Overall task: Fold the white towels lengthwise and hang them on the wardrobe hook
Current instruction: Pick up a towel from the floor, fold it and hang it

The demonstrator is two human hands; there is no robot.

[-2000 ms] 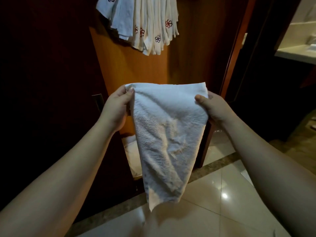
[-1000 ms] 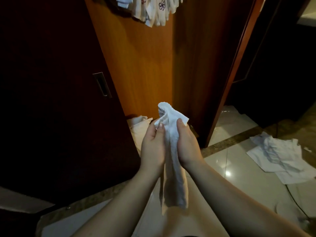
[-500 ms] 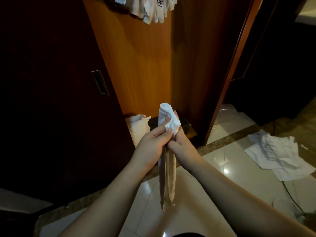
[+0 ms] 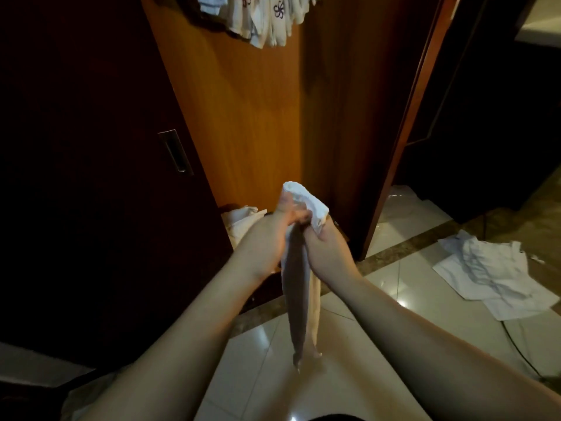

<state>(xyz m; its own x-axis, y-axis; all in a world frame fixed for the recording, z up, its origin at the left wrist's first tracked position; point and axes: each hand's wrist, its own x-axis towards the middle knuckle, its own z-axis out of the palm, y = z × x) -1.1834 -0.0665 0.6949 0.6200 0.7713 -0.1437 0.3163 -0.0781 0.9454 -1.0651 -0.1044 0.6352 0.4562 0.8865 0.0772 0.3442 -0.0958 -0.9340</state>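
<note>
Both hands are gripping one white towel (image 4: 299,287) at its upper end, in front of the wardrobe panel (image 4: 243,117). Left hand (image 4: 267,238) is wrapping its fingers (image 4: 296,215) across the bunched top; right hand (image 4: 326,247) is clamping the same top from the other side, fingers mostly hidden behind the cloth, so their exact curl is hard to tell. Towel is already narrowed into a long strip, hanging straight down between the forearms over the tiled floor (image 4: 394,284), lower tip free and touching nothing.

Handling judgement: light, soft, limp terry; no stiffness, so the fold is holding only while pinched. Not slippery, not fragile. Best hold is at the top, layers pinched together near the fold, letting the weight keep the strip straight; draping the middle over the hook should balance it.

Hung towels (image 4: 267,19) with flower logos are showing at the top edge; the hook itself is not visible. More loose white towels (image 4: 491,271) are lying on the floor to the right, another crumpled pile (image 4: 239,220) at the wardrobe base.
</note>
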